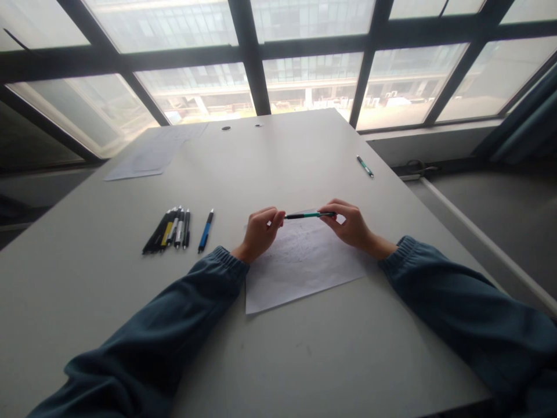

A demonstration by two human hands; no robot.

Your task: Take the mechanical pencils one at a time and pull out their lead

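A green and black pen point(308, 215) is held level between my two hands, above a white sheet of paper point(304, 273) with faint drawn lines. My left hand point(262, 231) pinches its left end between thumb and fingers. At the other end, my right hand point(349, 225) grips the black part with thumb and fingertips. The sheet lies slightly turned on the white table point(278, 348), partly under my hands and left forearm.
Several pens point(172, 229) lie side by side on the left, with a blue pen point(206, 230) just right of them. Another green pen point(364, 166) rests near the right edge. More papers point(148, 152) are at the back left. Windows stand beyond the table.
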